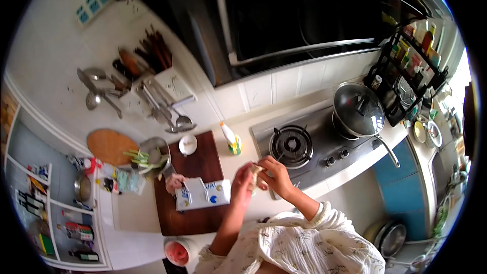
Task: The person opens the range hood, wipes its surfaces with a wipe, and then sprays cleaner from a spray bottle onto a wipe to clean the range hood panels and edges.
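My left hand (244, 178) and my right hand (276, 173) meet in front of my chest, near the counter's front edge. Between their fingers is a small pale, brownish piece (255, 170), too small to identify. To their left, a white and blue carton (215, 194) lies on the dark brown cutting board (203, 144). Pinkish raw meat (175, 182) sits at the carton's left end. A small white bowl (187, 145) stands at the board's back edge. Just behind my hands is a white and green bottle (232, 141).
A gas stove (316, 144) at the right bears a lidded pan (358, 109) with its handle toward the front. A metal bowl (161, 148) with green stalks stands behind the board. Below the board is a white container (190, 247) with red contents.
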Motion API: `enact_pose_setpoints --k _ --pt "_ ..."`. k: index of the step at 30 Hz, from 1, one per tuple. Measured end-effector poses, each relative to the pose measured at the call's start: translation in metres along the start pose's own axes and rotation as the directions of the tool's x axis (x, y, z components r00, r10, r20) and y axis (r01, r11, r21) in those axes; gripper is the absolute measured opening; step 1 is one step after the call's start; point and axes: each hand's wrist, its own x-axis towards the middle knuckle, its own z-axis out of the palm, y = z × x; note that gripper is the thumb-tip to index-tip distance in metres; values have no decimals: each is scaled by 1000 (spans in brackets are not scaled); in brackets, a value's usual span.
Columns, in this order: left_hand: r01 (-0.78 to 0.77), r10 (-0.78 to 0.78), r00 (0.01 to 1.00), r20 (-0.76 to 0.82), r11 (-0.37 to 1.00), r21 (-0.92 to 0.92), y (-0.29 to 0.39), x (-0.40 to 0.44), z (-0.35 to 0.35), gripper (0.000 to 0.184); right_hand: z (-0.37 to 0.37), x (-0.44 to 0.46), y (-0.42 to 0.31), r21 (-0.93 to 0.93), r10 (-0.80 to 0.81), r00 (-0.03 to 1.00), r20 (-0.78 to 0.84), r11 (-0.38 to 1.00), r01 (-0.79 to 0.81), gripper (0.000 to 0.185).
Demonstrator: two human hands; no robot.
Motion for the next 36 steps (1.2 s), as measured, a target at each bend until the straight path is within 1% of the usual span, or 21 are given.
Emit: enact_pose_setpoints --k 1,2,3,4,6,7,10,11,13,14,15,16,18,20,23,26,29,30,32,33,36 --pt "0 -1 999 47 1000 30 -2 -5 12 43 -8 -4 3 2 34 999 -18 999 -34 21" --pt "-1 -4 996 88 998 56 -4 -8 23 45 -15 -6 10 -3 22 998 -54 1000 -22 20" --pt "-12 -3 992 126 993 117 -6 -9 30 49 -20 -6 10 84 61 992 -111 995 -52 21" --pt "-4 -14 995 96 981 194 -10 -11 36 42 -27 -7 8 175 108 982 -156 981 -80 23" --pt "0 -19 997 74 970 244 -22 -6 36 33 -43 -6 6 273 224 969 -106 943 -189 27" --pt "-21 17 1000 20 978 209 -24 -4 42 30 -51 -5 5 320 280 957 -70 915 -244 29" --pt "-121 137 982 -134 985 122 -20 0 70 24 -77 5 3 157 -17 983 -183 987 46 34" --pt "-172 190 967 -168 978 116 -21 4 73 23 -90 9 -2 -21 -148 969 -199 989 147 38" --pt "-222 247 945 -216 966 134 -20 11 89 24 -112 16 -11 -130 -267 960 -89 958 254 42" --pt "-220 251 940 -231 964 152 -21 13 100 26 -122 19 -13 -182 -319 947 -31 934 308 44" --pt "-203 237 941 -241 967 155 -25 15 108 26 -128 21 -14 -103 -270 961 65 956 276 48" --pt "-186 222 942 -252 970 159 -29 18 115 26 -133 24 -16 -29 -262 958 121 963 267 48" --pt "-129 163 951 -262 982 141 -41 26 122 24 -141 33 -11 -20 -359 925 127 931 364 47" --pt "-229 266 924 -276 960 158 -51 34 134 28 -153 38 -7 -15 -370 922 111 927 374 45" --pt "-316 342 892 -295 939 133 -56 34 156 27 -165 43 1 -14 -388 914 116 920 392 41" --pt "-342 386 877 -285 919 193 -55 34 175 22 -174 48 10 -11 -403 902 155 912 409 36" --pt "-328 373 878 -301 926 189 -50 32 186 15 -181 54 15 -6 -405 887 220 909 416 29" --pt "-336 398 862 -315 913 234 -49 33 187 13 -183 57 16 -5 -404 882 242 909 417 27" --pt "-344 447 828 -339 882 323 -46 33 187 8 -186 60 11 57 -412 880 236 910 411 26" --pt "-357 456 833 -314 875 327 -43 34 186 6 -187 62 8 87 -416 879 234 909 407 25" --pt "-398 511 807 -295 840 367 -32 33 194 12 -187 71 8 226 -418 888 191 899 375 32"
